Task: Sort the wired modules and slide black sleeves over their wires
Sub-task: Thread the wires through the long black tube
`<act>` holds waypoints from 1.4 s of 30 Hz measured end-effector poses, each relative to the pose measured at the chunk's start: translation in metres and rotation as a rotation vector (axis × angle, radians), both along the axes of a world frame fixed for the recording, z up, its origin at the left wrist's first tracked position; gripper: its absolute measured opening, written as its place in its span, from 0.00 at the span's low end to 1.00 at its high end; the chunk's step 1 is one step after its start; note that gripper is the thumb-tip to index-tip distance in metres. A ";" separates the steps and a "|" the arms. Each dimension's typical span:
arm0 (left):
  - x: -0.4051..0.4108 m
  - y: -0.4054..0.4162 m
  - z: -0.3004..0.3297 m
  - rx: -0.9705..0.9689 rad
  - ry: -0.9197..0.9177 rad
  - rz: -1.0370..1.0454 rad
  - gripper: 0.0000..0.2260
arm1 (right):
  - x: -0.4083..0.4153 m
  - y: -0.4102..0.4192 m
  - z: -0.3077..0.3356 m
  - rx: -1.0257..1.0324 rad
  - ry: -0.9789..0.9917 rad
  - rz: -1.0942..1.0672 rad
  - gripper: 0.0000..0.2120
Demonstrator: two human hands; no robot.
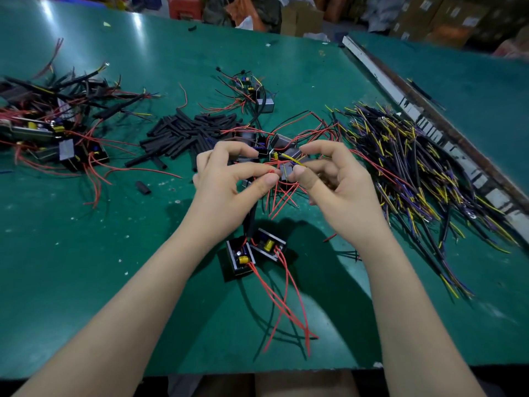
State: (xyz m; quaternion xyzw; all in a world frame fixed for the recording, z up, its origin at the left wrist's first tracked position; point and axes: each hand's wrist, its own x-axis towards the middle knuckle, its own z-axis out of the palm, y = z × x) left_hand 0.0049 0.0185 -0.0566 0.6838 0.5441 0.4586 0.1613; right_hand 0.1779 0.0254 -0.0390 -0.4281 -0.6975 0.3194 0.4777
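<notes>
Here, black sleeve (252, 217) hanging vertically.

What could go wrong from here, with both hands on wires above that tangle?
1. The left hand pinches a red wire and the right hand a yellow wire, above tangled modules; pulling may drag neighbours along.
2. Two modules hang near the table edge; their red leads could snag a forearm.
3. The black sleeves lie loose and may roll.
</notes>
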 end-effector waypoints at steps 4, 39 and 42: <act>0.000 -0.001 0.002 -0.077 -0.078 -0.061 0.11 | -0.005 -0.002 -0.001 -0.005 0.051 0.035 0.07; 0.013 -0.004 -0.001 0.081 -0.220 0.093 0.05 | -0.029 -0.008 -0.019 0.196 -0.039 -0.081 0.11; 0.015 -0.003 -0.002 0.010 -0.251 0.110 0.07 | -0.030 -0.010 -0.021 0.355 -0.246 -0.150 0.12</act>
